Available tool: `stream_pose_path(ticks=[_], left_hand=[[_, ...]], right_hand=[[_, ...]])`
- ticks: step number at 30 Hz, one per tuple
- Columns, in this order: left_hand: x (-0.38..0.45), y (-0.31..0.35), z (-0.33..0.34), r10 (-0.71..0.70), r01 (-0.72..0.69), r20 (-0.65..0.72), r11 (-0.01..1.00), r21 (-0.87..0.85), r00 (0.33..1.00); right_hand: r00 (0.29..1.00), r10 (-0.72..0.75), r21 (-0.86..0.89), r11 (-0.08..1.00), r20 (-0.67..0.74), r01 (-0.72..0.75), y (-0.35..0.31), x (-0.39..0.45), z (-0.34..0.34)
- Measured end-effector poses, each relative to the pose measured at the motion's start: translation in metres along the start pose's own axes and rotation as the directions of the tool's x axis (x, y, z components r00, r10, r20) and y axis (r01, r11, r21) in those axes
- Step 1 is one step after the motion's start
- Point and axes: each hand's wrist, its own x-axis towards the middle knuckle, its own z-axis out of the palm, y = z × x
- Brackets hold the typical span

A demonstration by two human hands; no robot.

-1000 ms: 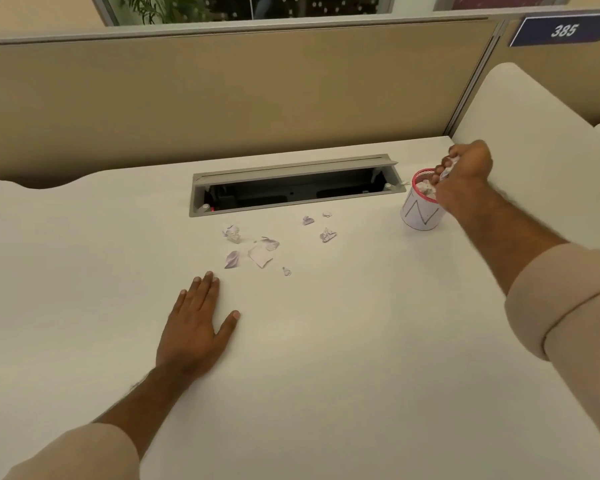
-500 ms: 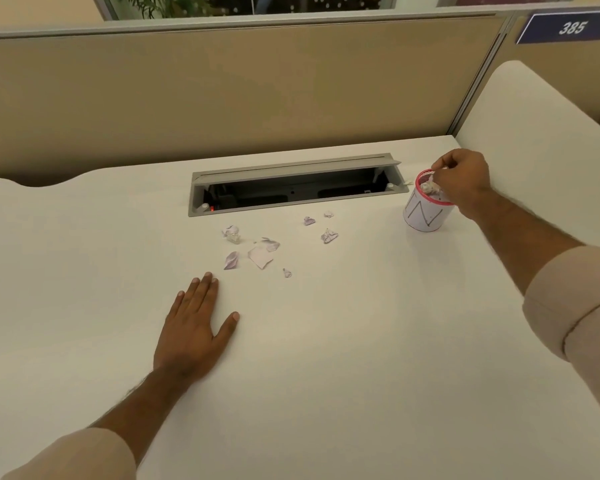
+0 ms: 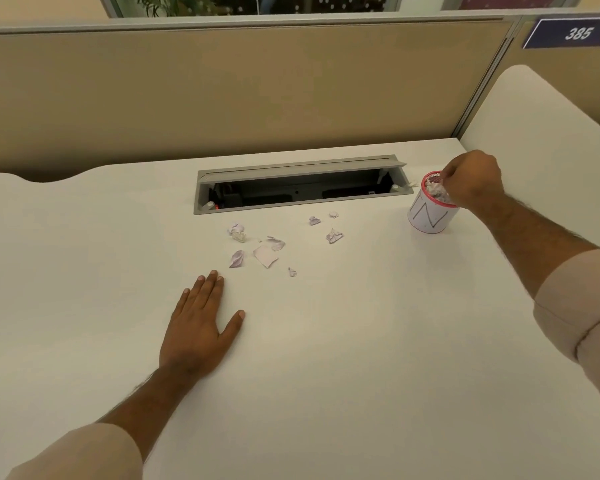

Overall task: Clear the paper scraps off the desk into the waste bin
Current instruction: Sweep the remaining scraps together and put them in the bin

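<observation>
My left hand [image 3: 196, 329]: flat on the worktop [image 3: 343, 358], palm down, fingers spread, holding nothing. My right hand [image 3: 471, 180]: over the waste bin [image 3: 430, 216], fingers curled downward at its rim (whether they pinch a scrap, I cannot tell). Bin: small, white, red-rimmed, crumpled paper inside. Paper scraps [image 3: 265, 255]: several loose on the worktop, between my left hand and the open cable tray [image 3: 302, 185], well apart from the bin.

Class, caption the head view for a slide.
Right hand over the waste bin; left hand flat; paper scraps remain.
</observation>
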Motion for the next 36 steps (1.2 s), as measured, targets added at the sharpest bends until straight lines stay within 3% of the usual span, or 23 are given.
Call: stream_pose_path(ticks=[3, 7, 10, 12, 14, 17, 20, 27, 36], left_hand=[[0.0, 0.001, 0.0, -0.001, 0.001, 0.0, 1.0, -0.009, 1.0], [-0.001, 0.001, -0.001, -0.005, 0.005, 0.011, 1.0, 0.003, 1.0], [0.0, 0.002, -0.001, -0.012, 0.012, 0.028, 1.0, 0.002, 1.0], [0.0, 0.003, -0.002, -0.017, 0.017, 0.03, 1.0, 0.001, 0.999], [0.002, 0.004, -0.007, -0.021, 0.021, 0.024, 1.0, 0.004, 0.999], [0.016, 0.004, -0.021, 0.001, -0.001, 0.003, 1.0, 0.007, 1.0], [0.038, 0.007, -0.032, 0.035, -0.035, 0.001, 0.999, 0.001, 0.999], [0.094, 0.027, -0.04, 0.039, -0.038, 0.088, 0.999, -0.013, 0.995], [0.116, 0.031, -0.02, 0.025, -0.032, 0.29, 0.999, 0.018, 0.957]], right_hand=[[0.999, 0.006, -0.056, 0.998, -0.052, -0.009, -0.006, -0.006, -0.003], [0.959, -0.033, 0.156, 0.985, -0.28, 0.079, -0.028, -0.029, 0.007], [0.926, -0.144, 0.266, 0.932, -0.35, 0.246, -0.054, -0.053, 0.026], [0.925, -0.222, 0.344, 0.88, -0.309, 0.326, -0.069, -0.069, 0.045], [0.947, -0.274, 0.404, 0.857, -0.167, 0.319, -0.081, -0.08, 0.068], [0.926, -0.366, 0.368, 0.877, 0.098, 0.308, -0.095, -0.086, 0.099], [0.886, -0.414, 0.332, 0.882, 0.208, 0.334, -0.109, -0.084, 0.116], [0.788, -0.527, 0.147, 0.849, 0.319, 0.508, -0.126, -0.083, 0.135], [0.824, -0.534, 0.103, 0.846, 0.19, 0.524, -0.106, -0.11, 0.131]])
